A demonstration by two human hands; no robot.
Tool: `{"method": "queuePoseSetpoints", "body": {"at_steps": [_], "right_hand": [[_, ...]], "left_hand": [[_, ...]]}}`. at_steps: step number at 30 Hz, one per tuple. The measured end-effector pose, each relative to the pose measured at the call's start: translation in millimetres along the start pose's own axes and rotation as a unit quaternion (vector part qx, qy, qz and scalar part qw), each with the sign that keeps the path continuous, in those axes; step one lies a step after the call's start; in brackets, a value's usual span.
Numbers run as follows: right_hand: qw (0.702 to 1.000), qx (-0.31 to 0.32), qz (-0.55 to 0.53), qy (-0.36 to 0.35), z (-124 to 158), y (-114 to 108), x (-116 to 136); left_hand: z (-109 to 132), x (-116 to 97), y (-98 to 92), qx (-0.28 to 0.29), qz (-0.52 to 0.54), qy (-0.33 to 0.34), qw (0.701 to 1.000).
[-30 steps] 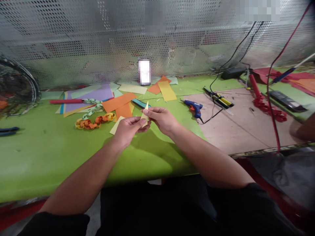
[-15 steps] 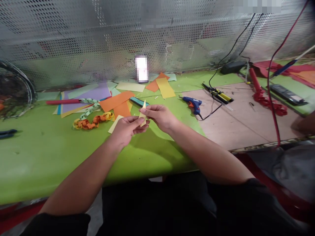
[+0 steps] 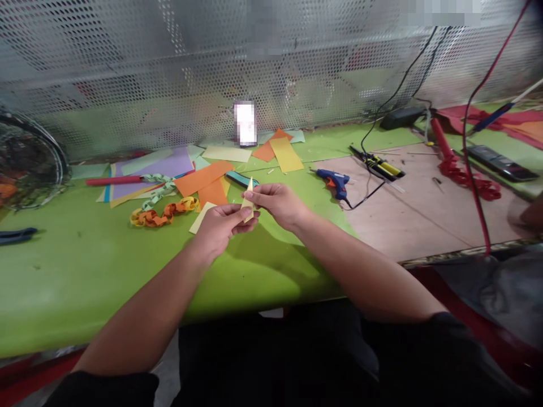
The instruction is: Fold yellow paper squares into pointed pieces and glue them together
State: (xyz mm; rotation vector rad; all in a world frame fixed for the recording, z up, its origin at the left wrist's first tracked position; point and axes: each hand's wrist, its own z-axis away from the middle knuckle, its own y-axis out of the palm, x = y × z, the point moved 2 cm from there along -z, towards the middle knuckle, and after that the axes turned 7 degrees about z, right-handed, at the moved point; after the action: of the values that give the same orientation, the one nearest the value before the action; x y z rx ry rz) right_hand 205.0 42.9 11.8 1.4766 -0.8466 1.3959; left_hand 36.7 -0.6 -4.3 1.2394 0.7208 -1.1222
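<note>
A small folded piece of pale yellow paper [image 3: 249,208] is pinched between both hands above the green table. My left hand [image 3: 224,224] grips its lower part, thumb on top. My right hand [image 3: 274,203] pinches it higher up, between thumb and fingers. Just left of my left hand lies another pale yellow paper [image 3: 200,219], partly hidden by that hand. Behind the hands rest orange strips [image 3: 204,178] and a teal-and-black cutter [image 3: 240,178]. A curled orange and yellow paper chain [image 3: 163,213] lies to the left.
On the right are a blue glue gun [image 3: 334,182], yellow-black tools [image 3: 382,165], a red curled strip [image 3: 470,178] and a hanging red cable [image 3: 472,169]. Pliers [image 3: 17,235] lie far left. A lit phone [image 3: 245,123] stands against the perforated metal screen [image 3: 169,73]. A person's arm shows at the right edge.
The view has shifted slightly, so the table items appear a little lower and further right. Both hands keep nearly the same hold on the folded yellow paper.
</note>
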Motion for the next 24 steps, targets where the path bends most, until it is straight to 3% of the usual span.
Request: {"method": "queuePoseSetpoints", "body": {"at_steps": [5, 16, 24], "right_hand": [[1.0, 0.005, 0.005, -0.024, 2.4, 2.4, 0.3], [0.998, 0.002, 0.028, -0.054, 10.3, 4.6, 12.0], [0.99, 0.009, 0.094, -0.101, 12.4, 3.4, 14.1]], "left_hand": [[-0.4, 1.5, 0.0, -0.008, -0.006, 0.009, 1.0], [4.9, 1.9, 3.8, 0.033, -0.019, 0.066, 0.997], [2.7, 3.5, 1.9, 0.006, -0.031, 0.103, 0.994]]}}
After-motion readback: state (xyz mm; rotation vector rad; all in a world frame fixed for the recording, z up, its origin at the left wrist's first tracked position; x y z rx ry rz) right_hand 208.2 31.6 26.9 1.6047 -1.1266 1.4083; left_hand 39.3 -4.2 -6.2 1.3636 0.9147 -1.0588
